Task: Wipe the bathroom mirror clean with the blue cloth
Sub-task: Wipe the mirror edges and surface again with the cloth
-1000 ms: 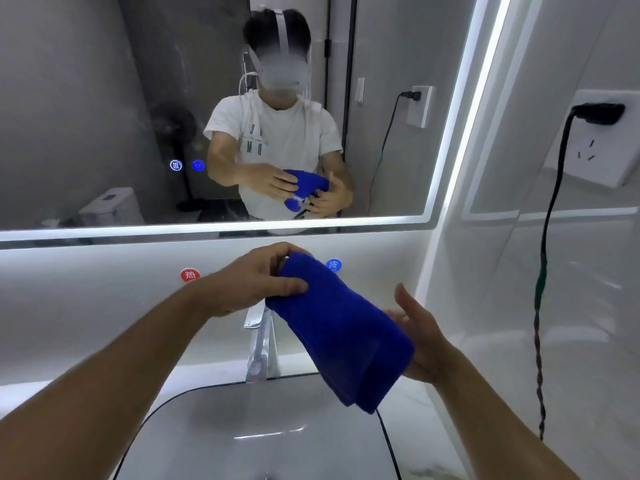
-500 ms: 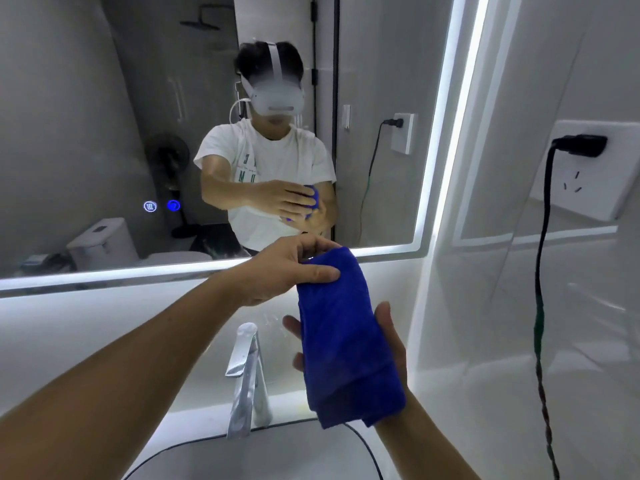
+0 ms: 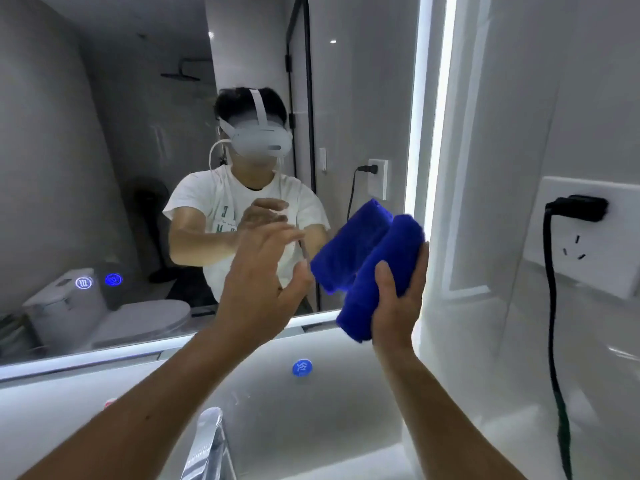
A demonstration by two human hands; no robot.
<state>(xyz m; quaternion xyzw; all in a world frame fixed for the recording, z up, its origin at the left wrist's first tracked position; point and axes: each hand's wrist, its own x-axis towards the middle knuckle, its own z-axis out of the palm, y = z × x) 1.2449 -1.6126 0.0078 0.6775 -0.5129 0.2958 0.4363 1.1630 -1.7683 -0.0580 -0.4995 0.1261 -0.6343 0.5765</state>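
The folded blue cloth (image 3: 384,258) is held upright in my right hand (image 3: 398,299), close to the mirror's lower right corner; its blue reflection shows just to its left. My left hand (image 3: 266,282) hovers open beside the cloth, fingers spread, holding nothing. The mirror (image 3: 104,150) fills the upper left, edged by a lit strip along the bottom and right side. It reflects a person in a white T-shirt and headset.
A chrome faucet (image 3: 207,445) rises at the bottom centre, below my arms. On the right wall, a white socket (image 3: 588,237) holds a black plug with a cord hanging down. A round blue sticker (image 3: 302,368) sits on the white backsplash.
My left hand let go of the cloth and opened. My right hand closed on the cloth and lifted it up and right toward the mirror. The view tilted upward.
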